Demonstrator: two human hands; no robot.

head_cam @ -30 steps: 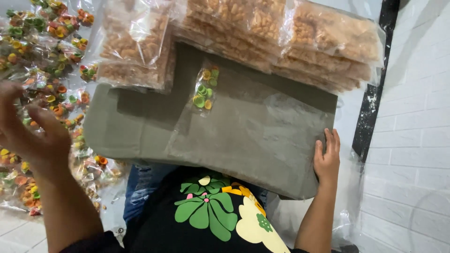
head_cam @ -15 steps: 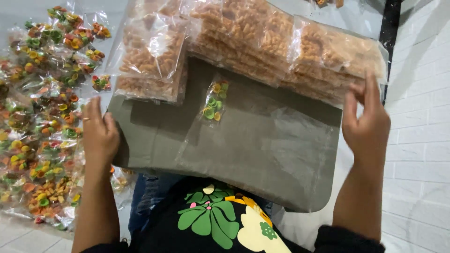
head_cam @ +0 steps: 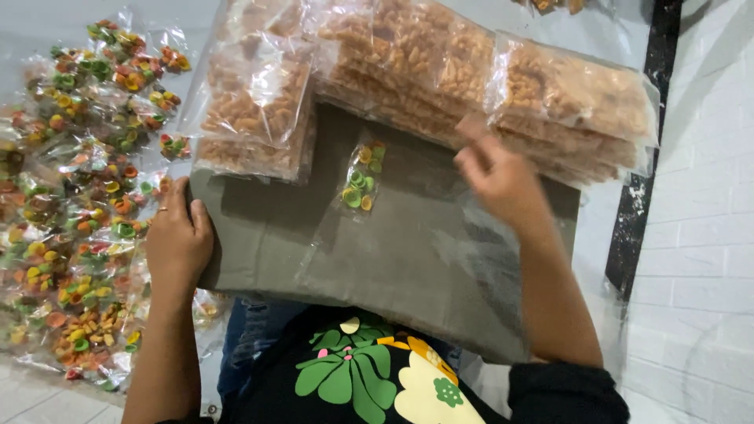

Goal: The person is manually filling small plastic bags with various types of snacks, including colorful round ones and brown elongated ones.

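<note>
A grey board [head_cam: 408, 259] lies across my lap. My left hand [head_cam: 177, 235] grips its left edge. My right hand [head_cam: 495, 177] hovers over the board's far right part, blurred, fingers close to a stack of clear bags of orange snacks [head_cam: 503, 86]; whether it touches them I cannot tell. A small clear bag of coloured ring-shaped crackers [head_cam: 360, 179] rests on the board near the middle. Another pile of orange snack bags [head_cam: 255, 110] sits at the board's far left corner.
Several small bags of coloured crackers [head_cam: 75, 204] cover the floor to the left. A white tiled wall [head_cam: 699, 235] with a dark vertical strip [head_cam: 640, 180] stands on the right. My black shirt with a flower print [head_cam: 361, 377] fills the bottom.
My right hand has moved from the board's right edge inward toward the orange snack bags. My left hand has slid down the left edge and stays on it.
</note>
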